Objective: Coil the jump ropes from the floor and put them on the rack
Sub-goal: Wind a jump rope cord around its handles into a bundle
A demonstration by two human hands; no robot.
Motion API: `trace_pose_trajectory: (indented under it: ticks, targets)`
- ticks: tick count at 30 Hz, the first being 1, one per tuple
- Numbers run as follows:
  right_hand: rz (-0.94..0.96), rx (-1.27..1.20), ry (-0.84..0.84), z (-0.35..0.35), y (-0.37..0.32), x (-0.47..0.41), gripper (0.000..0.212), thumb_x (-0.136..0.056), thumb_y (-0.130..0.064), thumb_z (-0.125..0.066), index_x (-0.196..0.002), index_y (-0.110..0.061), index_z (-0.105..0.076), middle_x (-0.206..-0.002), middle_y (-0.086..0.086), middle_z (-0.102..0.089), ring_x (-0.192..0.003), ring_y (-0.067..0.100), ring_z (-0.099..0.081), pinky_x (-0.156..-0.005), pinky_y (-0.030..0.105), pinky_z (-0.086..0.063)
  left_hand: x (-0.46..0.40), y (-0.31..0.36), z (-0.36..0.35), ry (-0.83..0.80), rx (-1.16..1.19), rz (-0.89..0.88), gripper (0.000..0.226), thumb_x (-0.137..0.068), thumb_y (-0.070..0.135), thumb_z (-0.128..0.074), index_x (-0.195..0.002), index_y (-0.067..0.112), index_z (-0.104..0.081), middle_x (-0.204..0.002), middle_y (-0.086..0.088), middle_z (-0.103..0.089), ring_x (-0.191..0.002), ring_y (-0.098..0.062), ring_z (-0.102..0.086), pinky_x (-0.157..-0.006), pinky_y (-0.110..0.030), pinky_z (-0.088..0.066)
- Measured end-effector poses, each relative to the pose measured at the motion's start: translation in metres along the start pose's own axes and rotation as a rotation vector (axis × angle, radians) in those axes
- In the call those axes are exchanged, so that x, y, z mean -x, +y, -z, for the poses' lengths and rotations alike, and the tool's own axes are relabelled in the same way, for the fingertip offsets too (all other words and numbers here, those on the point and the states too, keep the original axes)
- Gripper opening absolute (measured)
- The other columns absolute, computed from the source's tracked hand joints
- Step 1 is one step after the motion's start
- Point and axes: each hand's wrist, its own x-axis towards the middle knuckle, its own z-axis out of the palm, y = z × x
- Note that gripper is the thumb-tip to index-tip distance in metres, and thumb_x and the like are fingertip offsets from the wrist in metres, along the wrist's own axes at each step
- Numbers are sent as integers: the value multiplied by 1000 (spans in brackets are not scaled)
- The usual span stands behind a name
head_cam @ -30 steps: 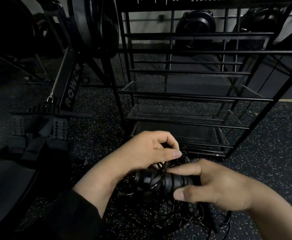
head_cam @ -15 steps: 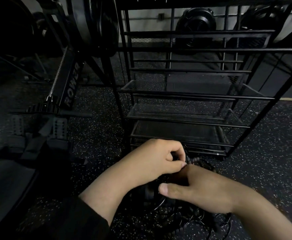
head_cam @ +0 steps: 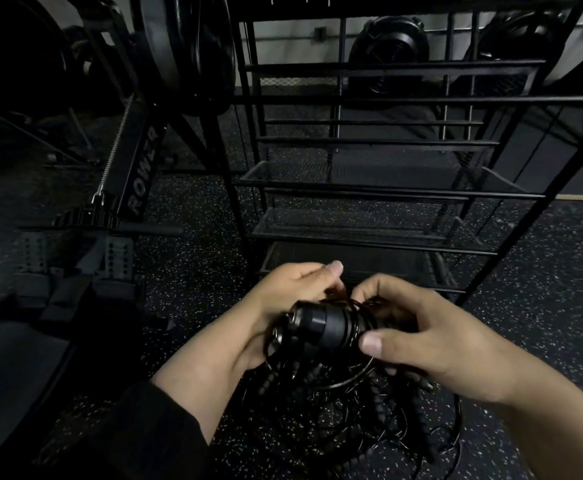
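Two hands meet over a tangle of jump ropes [head_cam: 352, 420] lying on the speckled floor [head_cam: 542, 306], just in front of the black rack [head_cam: 369, 192]. The right hand [head_cam: 432, 341] curls round a pair of black handles [head_cam: 324, 323], thumb pressed across their barrel; the left hand [head_cam: 293, 292] pinches thin cord beside the handles' near end, thumb raised. Several turns of cord appear to circle the handles, and a loose loop hangs below them. The step in hand is judged to be the coiling of one rope, with the bundle raised above the heap and not yet on any shelf. The rack's mesh shelves show no rope on them. The next move likely calls for the slack to be drawn clear of the heap and the free end secured, so the coil does not spring open when lifted to a shelf. A rower [head_cam: 137, 174] stands at left
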Motion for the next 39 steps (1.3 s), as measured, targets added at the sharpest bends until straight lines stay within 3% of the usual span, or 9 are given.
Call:
trace_pose_trajectory:
  ticks: [4,9,13,17,22,26,31,36,39]
  targets:
    - [35,-96,136,0,0,-1,58,-59,-63,-88,-99,-28,-64,-76,4,-64,-60,18,-58,-50,24,-46,5,-3,-4,-77,388,57,32,-104,18,-51,-73,16,-58,-55,2,-46,-41,-7,-40,-36,-16,-25]
    - [-13,-137,556,6,-1,-2,51,-68,-62,-84,-95,-24,-62,-77,4,-67,-65,26,-57,-58,41,-43,10,-5,-10,-13,217,108,36,-110,30,-41,-87,12,-62,-55,6,-28,-48,-8,-15,-48,-28,-9]
    - [-184,281,677,13,1,-4,44,-76,-69,-68,-102,-34,-60,-88,-10,-69,-75,13,-65,-64,30,-46,8,-6,-13,14,-98,104,39,-109,31,-40,-99,10,-71,-52,9,-39,-41,-7,-26,-43,-23,-22]
    - [-309,526,604,9,12,-10,55,-74,-77,-63,-111,-38,-53,-80,-8,-68,-64,12,-65,-58,34,-52,5,-9,-21,79,-711,-74,35,-102,30,-44,-84,14,-71,-67,3,-64,-62,-10,-60,-62,-28,-49]
    - [-433,734,422,15,20,-11,48,-73,-81,-62,-98,-41,-52,-77,-7,-70,-64,12,-67,-62,35,-58,13,-5,-16,106,-977,-290,39,-99,36,-51,-66,16,-49,-59,3,-51,-56,-17,-50,-55,-35,-42]
    - [-358,658,79,10,22,-9,67,-54,-94,-61,-106,-53,-55,-90,-10,-75,-80,8,-71,-79,42,-60,17,1,-1,118,-773,-464,26,-96,33,-62,-73,21,-60,-49,9,-46,-48,-7,-42,-52,-30,-36]
    - [-153,402,-91,2,11,-7,53,-69,-75,-76,-107,-40,-65,-104,2,-73,-96,31,-67,-92,56,-51,16,-1,19,50,-435,-408,16,-98,30,-63,-86,25,-73,-51,15,-50,-50,-4,-42,-52,-23,-34]
    - [-15,117,-148,-4,7,-7,26,-77,-45,-80,-96,-29,-71,-96,-3,-74,-89,15,-70,-82,32,-56,13,-4,14,-38,-225,-289,26,-103,23,-57,-83,21,-73,-49,8,-50,-46,-7,-41,-48,-23,-34]
    - [34,20,-148,-7,9,-7,41,-77,-54,-82,-100,-22,-69,-94,0,-71,-87,12,-67,-78,29,-54,7,-3,1,-75,-187,-244,33,-104,25,-55,-75,28,-71,-60,6,-57,-57,-7,-50,-56,-24,-41]
